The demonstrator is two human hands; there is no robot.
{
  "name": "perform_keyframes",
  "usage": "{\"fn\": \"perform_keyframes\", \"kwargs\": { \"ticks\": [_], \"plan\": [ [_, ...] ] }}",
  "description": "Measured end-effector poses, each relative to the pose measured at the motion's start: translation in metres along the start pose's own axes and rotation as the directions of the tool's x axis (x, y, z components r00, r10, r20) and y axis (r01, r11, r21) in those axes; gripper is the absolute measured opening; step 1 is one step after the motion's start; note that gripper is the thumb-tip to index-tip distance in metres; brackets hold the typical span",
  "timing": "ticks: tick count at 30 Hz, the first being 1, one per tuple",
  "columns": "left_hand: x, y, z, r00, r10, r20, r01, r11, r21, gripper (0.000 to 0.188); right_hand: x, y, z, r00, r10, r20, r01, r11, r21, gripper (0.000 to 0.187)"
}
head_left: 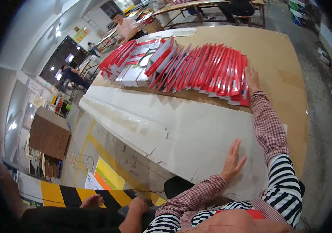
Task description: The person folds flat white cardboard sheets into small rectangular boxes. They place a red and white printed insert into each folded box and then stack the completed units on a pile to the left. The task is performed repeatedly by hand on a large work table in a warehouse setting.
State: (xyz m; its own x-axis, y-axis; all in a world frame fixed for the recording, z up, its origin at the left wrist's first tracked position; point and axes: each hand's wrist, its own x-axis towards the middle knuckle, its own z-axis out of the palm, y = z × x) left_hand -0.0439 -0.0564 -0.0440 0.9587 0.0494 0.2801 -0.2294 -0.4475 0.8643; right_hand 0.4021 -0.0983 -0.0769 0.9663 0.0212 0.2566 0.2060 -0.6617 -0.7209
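Observation:
My left hand (234, 161) is over the white sheet (197, 128) near the table's front edge, its fingers stretched out and holding nothing. Farther forward, my right hand (252, 77) lies flat at the right end of a long row of red-and-white flat folded cartons (212, 72); its fingers are extended and seem to touch the last one. The cartons lean on each other in a fanned, overlapping line. At the row's left end, more white-and-red cartons (137, 72) lie flat, with a tilted red one (161, 56) on top.
Brown cardboard (278, 50) covers the tabletop beneath the sheets. At lower left, close to my left arm, are a co-worker's hands (138, 205) beside a yellow-and-black striped edge (73, 196). A stack of brown cardboard (49, 134) stands on the left. Other people (127, 29) are at tables farther back.

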Motion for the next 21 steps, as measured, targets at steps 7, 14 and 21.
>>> {"fn": "perform_keyframes", "kwargs": {
  "ticks": [7, 14, 21],
  "plan": [
    [-0.008, -0.019, 0.009, 0.998, 0.059, 0.024, -0.059, 0.998, 0.020, 0.078, -0.006, -0.117, 0.102, 0.954, -0.013, 0.298, -0.009, 0.997, 0.074, 0.120],
    [-0.024, -0.046, 0.013, 0.998, 0.060, -0.036, -0.051, 0.975, 0.217, 0.081, -0.059, -0.190, 0.151, 0.818, -0.271, 0.507, 0.277, 0.959, 0.065, 0.108],
    [-0.001, -0.020, 0.020, 0.994, 0.097, 0.053, -0.104, 0.986, 0.132, 0.075, -0.044, -0.139, 0.032, 0.859, -0.512, -0.013, 0.463, 0.765, 0.447, 0.083]
  ]
}}
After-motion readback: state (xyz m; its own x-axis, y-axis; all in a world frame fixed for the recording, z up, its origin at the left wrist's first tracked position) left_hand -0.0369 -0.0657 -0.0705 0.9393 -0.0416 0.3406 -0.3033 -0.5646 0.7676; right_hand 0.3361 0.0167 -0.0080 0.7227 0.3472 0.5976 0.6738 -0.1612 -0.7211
